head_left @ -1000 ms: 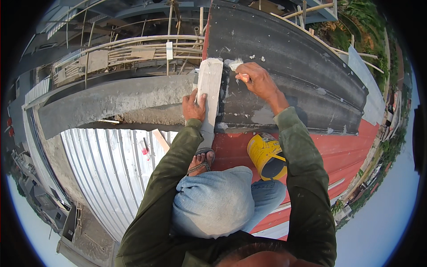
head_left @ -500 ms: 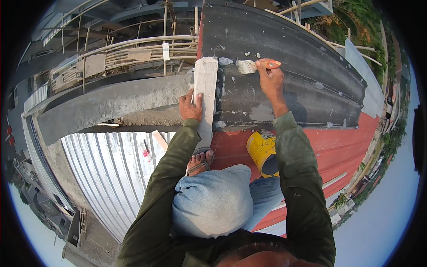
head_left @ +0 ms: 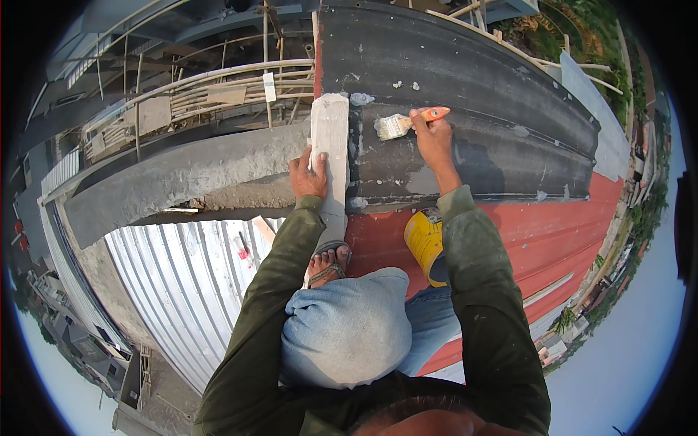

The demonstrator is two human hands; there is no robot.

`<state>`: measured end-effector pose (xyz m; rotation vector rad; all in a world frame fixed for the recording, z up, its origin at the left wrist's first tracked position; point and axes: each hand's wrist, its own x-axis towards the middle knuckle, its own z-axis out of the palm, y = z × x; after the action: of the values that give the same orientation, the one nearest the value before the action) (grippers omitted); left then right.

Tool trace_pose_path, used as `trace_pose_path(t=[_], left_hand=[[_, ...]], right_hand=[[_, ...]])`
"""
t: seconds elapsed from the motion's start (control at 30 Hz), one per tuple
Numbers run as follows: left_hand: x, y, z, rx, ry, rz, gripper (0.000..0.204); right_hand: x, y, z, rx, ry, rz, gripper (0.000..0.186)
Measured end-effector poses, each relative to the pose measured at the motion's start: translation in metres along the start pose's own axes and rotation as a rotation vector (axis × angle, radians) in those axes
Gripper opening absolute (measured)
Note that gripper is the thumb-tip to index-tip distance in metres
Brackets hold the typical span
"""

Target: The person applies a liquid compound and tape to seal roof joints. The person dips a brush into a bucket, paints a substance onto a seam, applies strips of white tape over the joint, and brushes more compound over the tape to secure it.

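Observation:
My right hand (head_left: pixel 433 145) grips a paintbrush by its orange handle (head_left: pixel 435 113), its pale bristles (head_left: pixel 392 127) over the dark sheet (head_left: pixel 494 94), which has white smears and blobs. My left hand (head_left: pixel 308 176) grasps a long pale board (head_left: pixel 331 120) with thumb and fingers. This board lies along the left edge of the dark sheet, beside a rough grey concrete ledge (head_left: pixel 174 167). A yellow bucket (head_left: pixel 422 240), partly behind my right forearm, stands on red roofing (head_left: pixel 534 229). My sandaled foot (head_left: pixel 326 263) is at the board's lower end.
Shiny corrugated metal (head_left: pixel 167 283) is at lower left, with a small red-and-clear object (head_left: pixel 242 248) and a wood offcut (head_left: pixel 263 229) on it. Bamboo scaffolding (head_left: pixel 218 87) stands beyond the ledge. A light sheet (head_left: pixel 596 127) and greenery (head_left: pixel 603 29) lie at the right.
Over the last second the brush has turned so its handle points right, and my right hand has shifted right, then a little lower. My left hand remains on the board.

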<state>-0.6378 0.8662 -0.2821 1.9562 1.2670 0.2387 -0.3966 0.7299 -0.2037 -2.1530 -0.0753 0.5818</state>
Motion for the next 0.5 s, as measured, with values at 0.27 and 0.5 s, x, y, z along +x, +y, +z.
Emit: trace_pose_path(t=[0.27, 0.5], left_hand=[[-0.001, 0.003, -0.001, 0.004, 0.029, 0.010, 0.046], [0.000, 0.002, -0.002, 0.036, 0.010, 0.057, 0.044]], right_hand=[[0.003, -0.035, 0.003, -0.325, -0.145, -0.018, 0.031], [0.061, -0.070, 0.002, 0.269, -0.013, -0.124, 0.026]])
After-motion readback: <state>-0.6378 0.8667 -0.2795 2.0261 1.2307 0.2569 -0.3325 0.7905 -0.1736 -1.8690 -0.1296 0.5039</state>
